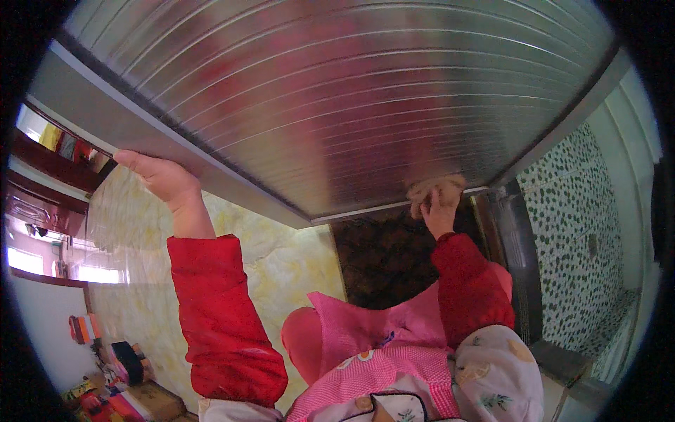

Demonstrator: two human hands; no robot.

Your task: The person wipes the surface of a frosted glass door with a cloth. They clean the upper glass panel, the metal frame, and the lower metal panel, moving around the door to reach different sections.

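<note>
A ribbed, glossy door panel (pixel 369 116) with a grey metal frame stands in front of me and fills the upper view. My left hand (pixel 163 176) holds the outer edge of the door frame (pixel 227 179) at the left, with the thumb side towards the edge. Low on the panel, near its bottom right corner, my right hand (pixel 440 211) presses a crumpled brown cloth (pixel 435 190) against the ribbed surface. Both forearms wear red sleeves, and a pink apron (pixel 379 364) covers my lap.
Below the door lie a marbled yellow-white floor (pixel 274 264) and a dark patterned strip (pixel 385 258). A door sill (pixel 514 253) borders a pebble-patterned floor (pixel 575 237) at the right. Shoes (pixel 126 361) and boxes (pixel 153 403) stand at the lower left.
</note>
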